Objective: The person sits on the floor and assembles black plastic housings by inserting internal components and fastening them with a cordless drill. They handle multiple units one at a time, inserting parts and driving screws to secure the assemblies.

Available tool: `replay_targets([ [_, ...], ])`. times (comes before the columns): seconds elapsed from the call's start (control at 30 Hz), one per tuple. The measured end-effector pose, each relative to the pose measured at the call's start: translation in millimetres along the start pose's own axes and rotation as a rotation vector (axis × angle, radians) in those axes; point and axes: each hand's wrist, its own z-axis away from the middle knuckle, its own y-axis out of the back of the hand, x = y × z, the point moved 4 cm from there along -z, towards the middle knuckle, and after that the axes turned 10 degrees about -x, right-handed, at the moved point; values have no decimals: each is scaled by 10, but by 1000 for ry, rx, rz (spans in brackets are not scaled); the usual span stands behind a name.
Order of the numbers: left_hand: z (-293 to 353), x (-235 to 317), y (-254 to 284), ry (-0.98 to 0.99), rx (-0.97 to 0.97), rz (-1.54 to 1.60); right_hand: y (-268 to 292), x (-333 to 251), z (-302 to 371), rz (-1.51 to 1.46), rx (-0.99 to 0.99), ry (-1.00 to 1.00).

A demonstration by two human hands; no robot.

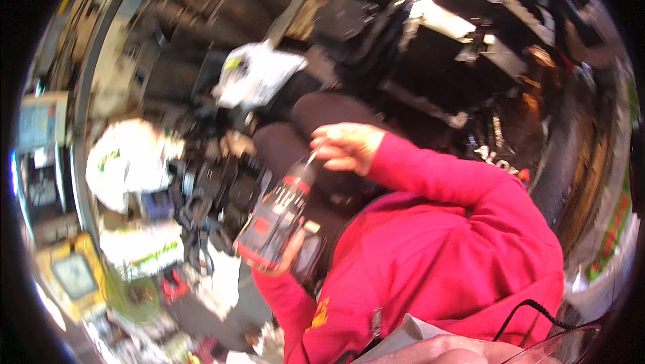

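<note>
A grey and red cordless drill [274, 217] is tilted over my lap, its chuck toward my right hand. My left hand [290, 251] is closed round the drill, though its body hides most of the fingers. A thin bright bit [312, 158] sticks out of the chuck. At the bit's tip, my right hand [348, 146] has its thumb and fingers bent and pinched about it. Motion blur softens the fingertips. Both arms are in red sleeves, and below the drill lie my dark trouser legs [336, 110].
A white plastic bag [259, 72] lies beyond my knees, with another white bag [124, 162] to the left. Dark metal blocks [463, 62] crowd the far right. At the left stand a yellow-framed device [72, 275] and a green round tray [133, 297] among clutter.
</note>
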Motion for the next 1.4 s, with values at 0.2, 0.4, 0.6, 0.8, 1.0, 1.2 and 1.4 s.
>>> replay_targets([
  [0.2, -113, 129, -36, -20, -82, -221, -74, 36, 58, -116, -4, -22],
  [0.4, -163, 142, -64, -15, -97, -161, -94, 47, 32, -63, -16, -67],
  [0.6, -134, 166, -16, -26, -85, -183, 11, 26, 22, -189, 35, -21],
  [0.8, -195, 213, -135, -100, -176, -199, -41, 39, 27, -187, 37, -18],
  [1.0, -209, 175, -124, -39, -214, -191, -72, 44, 31, -162, 34, -15],
  [1.2, -203, 97, -235, 120, -86, 347, -19, 65, 35, -133, 40, -7],
  [1.4, -181, 301, -252, -7, -85, -327, -40, 69, 49, -96, 17, -15],
])
